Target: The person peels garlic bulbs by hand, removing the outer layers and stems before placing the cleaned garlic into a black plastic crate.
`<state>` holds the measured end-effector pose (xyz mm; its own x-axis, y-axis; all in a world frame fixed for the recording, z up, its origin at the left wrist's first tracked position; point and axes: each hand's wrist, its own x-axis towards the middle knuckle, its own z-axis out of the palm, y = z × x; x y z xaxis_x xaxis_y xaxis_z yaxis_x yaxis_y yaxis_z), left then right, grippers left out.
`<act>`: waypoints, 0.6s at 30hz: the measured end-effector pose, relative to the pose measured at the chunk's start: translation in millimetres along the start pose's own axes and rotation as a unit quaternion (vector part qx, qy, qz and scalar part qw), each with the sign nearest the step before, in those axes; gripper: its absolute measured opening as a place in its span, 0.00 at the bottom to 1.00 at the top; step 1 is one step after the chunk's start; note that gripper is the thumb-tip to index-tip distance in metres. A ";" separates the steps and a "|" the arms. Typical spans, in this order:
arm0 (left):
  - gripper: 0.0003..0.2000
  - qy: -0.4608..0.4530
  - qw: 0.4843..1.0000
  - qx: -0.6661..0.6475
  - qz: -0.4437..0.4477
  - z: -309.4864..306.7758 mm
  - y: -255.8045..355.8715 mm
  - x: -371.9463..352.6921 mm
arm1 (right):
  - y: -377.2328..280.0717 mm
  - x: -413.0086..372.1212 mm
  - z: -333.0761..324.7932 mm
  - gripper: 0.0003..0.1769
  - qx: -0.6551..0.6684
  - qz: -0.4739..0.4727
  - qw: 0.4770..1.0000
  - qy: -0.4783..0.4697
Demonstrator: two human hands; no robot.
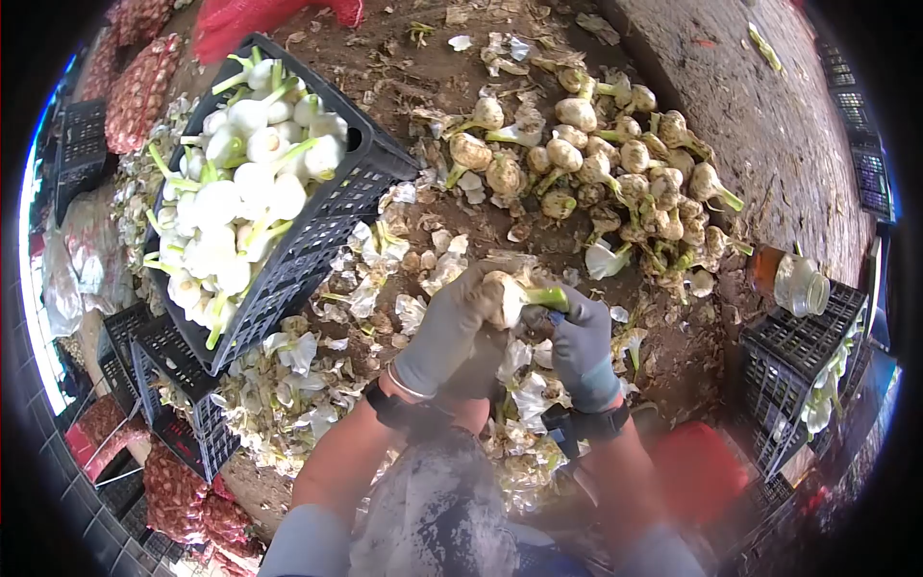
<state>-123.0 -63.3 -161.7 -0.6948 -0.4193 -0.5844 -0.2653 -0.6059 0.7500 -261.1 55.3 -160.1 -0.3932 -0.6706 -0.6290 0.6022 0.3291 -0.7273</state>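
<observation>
My left hand [444, 327], in a grey glove, is closed around a garlic bulb [502, 300] with a short green stem. My right hand [583, 348], also gloved, is closed at the end of that stem. A small dark blue piece shows at its fingers, too small to name. Beyond my hands lies a heap of unpeeled garlic bulbs [630, 173] with dirty outer skins and stems. To the left, a black plastic crate [332, 207] is filled with clean white garlic bulbs [252, 183]. Loose peeled skins [293, 370] lie beneath and around my hands.
At right, a glass jar [803, 287] lies against a black crate [793, 361]. Wooden boards [760, 115] border the heap. Stacked crates [173, 361] and red mesh sacks [142, 94] stand at far left. A red cloth or bag [260, 24] lies at the top.
</observation>
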 end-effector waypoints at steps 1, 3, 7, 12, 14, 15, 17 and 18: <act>0.28 0.004 1.000 0.001 0.000 -3.5 1.4 -2.3 | -0.2 1.2 -1.1 0.14 0.001 0.001 1.000 -0.004; 0.32 -0.067 0.978 -0.159 -0.115 -8.3 2.9 -5.6 | -4.6 4.5 -7.3 0.14 -0.255 -0.196 0.944 -0.072; 0.30 -0.177 0.967 -0.054 -0.177 -9.2 9.0 -8.8 | -20.9 14.0 -2.0 0.18 -0.480 -0.396 0.782 -0.043; 0.27 -0.058 0.957 -0.239 -0.154 9.2 8.6 -2.6 | 7.4 14.6 -9.9 0.33 -0.071 -0.148 0.986 0.011; 0.27 -0.090 0.967 -0.210 -0.115 -0.7 -5.7 0.6 | 14.0 -1.5 -17.5 0.32 -0.072 -0.122 0.990 -0.008; 0.27 -0.117 0.974 -0.179 -0.076 -4.8 -13.2 2.3 | 13.4 -7.1 -17.0 0.32 -0.069 -0.095 0.993 -0.029; 0.25 -0.075 0.983 -0.151 -0.072 -6.2 -24.0 2.5 | 24.1 -10.0 -8.3 0.26 -0.098 -0.165 0.980 -0.043; 0.22 -0.025 0.991 -0.119 -0.057 -7.1 -23.9 3.4 | 19.4 -12.5 -3.7 0.24 -0.087 -0.135 0.987 -0.007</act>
<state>-114.4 -55.0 -183.8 -0.7031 -0.3089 -0.6405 -0.1833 -0.7915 0.5830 -247.1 72.5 -167.4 -0.5131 -0.7580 -0.4027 0.3479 0.2453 -0.9049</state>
